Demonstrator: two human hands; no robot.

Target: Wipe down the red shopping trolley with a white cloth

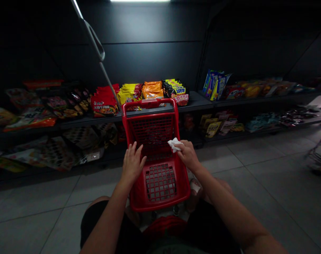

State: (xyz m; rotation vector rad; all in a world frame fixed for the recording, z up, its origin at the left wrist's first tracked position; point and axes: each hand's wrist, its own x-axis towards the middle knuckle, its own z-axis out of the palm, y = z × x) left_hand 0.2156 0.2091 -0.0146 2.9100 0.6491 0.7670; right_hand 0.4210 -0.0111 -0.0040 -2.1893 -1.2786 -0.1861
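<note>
In front of me, between my knees, stands a red plastic shopping basket (pixel 185 187) on wheels, its latticed floor and far wall showing nothing inside. My left hand (pixel 133 160) lies at the left rim with the fingers stretched and spread. At the right rim, my right hand (pixel 188 152) pinches a crumpled white tissue (pixel 174 144), which sticks out to the left of the fingers. A metal telescopic handle (pixel 107 77) rises from the basket's far left side and leans up to the left, with a loop grip at the top.
A dark shelf (pixel 197 100) runs across behind the basket, bearing red noodle packets (pixel 104 102), yellow packets (pixel 128 93), orange packets (pixel 152 90) and blue snack bags (pixel 216 84). More bags lie on the lower shelf. Grey floor tiles (pixel 268 176) spread to the right.
</note>
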